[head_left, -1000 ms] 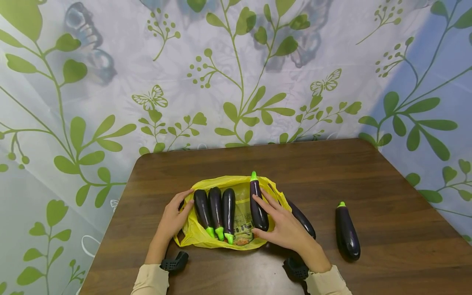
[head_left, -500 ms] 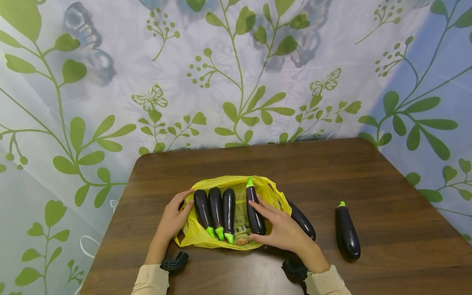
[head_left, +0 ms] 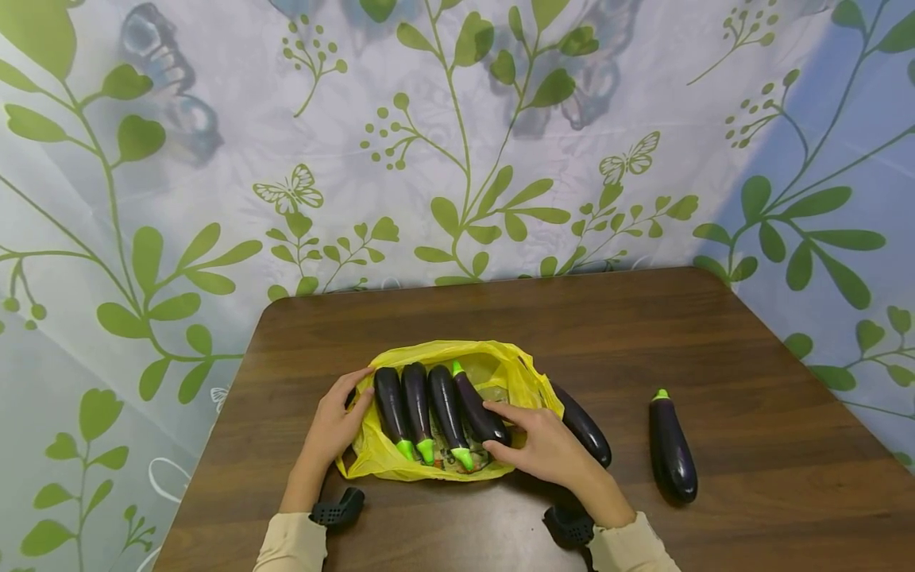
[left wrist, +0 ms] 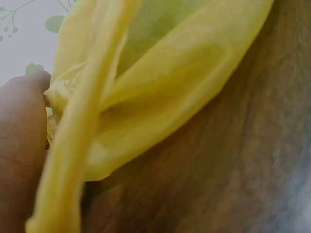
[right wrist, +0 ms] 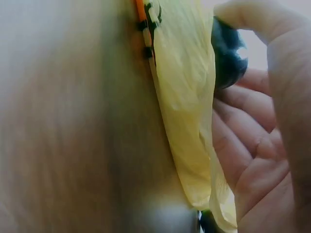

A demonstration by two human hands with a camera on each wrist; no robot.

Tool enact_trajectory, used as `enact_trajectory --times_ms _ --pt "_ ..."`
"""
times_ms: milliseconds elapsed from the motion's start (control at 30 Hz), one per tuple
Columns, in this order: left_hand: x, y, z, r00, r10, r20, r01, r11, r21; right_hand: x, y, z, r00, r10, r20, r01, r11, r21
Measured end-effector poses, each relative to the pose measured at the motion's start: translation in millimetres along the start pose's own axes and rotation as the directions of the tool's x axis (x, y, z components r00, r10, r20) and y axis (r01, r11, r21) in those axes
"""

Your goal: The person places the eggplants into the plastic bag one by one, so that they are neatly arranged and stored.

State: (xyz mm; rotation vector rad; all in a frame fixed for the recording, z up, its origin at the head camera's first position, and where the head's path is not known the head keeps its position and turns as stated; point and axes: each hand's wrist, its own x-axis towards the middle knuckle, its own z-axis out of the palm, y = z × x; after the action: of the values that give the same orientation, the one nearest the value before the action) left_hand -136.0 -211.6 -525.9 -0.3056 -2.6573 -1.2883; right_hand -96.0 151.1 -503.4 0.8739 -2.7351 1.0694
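Note:
In the head view, a yellow plastic bag (head_left: pixel 382 467) lies with its mouth spread, several dark eggplants side by side inside. My left hand (head_left: pixel 334 423) holds the bag's left rim, thumb inside; the left wrist view shows part of that hand (left wrist: pixel 22 145) beside the yellow plastic (left wrist: pixel 160 116). My right hand (head_left: pixel 554 446) holds the thick lower end of the rightmost eggplant (head_left: pixel 477 409) between thumb and fingers, its green cap toward the far rim. The right wrist view shows the thumb and fingers against this eggplant's dark end (right wrist: pixel 227 56).
One eggplant (head_left: pixel 586 429) rests on the wooden table (head_left: pixel 608 334) against the bag's right side, partly hidden by it. Another eggplant (head_left: pixel 672 450) lies farther right, green cap away from me. A patterned cloth (head_left: pixel 400 199) hangs behind the table.
My right hand has brought its eggplant left and down into the bag, beside the others. The neighbouring eggplant's green end has shifted right. My left hand stays at the rim.

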Motion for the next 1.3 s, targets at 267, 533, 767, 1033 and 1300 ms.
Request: enact_trajectory --times_ms 267,533,767,1033,1300 --pt "0.6 -0.6 0.1 1.000 0.008 0.000 -0.008 1.000 0.001 -0.1 -1.4 0.2 1.000 -0.005 0.026 0.004 1.000 0.024" --pt "0.6 1.1 -1.2 1.000 0.007 -0.002 -0.007 1.000 0.003 0.7 -2.8 0.3 1.000 0.014 0.012 -0.014 1.000 0.027" --pt "0.0 -0.4 -1.3 1.000 0.002 0.001 -0.002 1.000 0.001 1.2 -0.4 2.2 0.998 0.016 0.061 -0.015 1.000 -0.019" --pt "0.4 0.1 -1.5 1.000 -0.004 0.002 0.004 1.000 0.001 -0.4 1.6 3.3 0.991 -0.078 0.110 0.080 0.997 -0.018" --pt "0.6 2.2 -2.5 1.000 -0.013 0.007 0.013 1.000 0.009 0.9 0.7 5.2 0.992 -0.055 0.116 0.059 0.998 -0.028"
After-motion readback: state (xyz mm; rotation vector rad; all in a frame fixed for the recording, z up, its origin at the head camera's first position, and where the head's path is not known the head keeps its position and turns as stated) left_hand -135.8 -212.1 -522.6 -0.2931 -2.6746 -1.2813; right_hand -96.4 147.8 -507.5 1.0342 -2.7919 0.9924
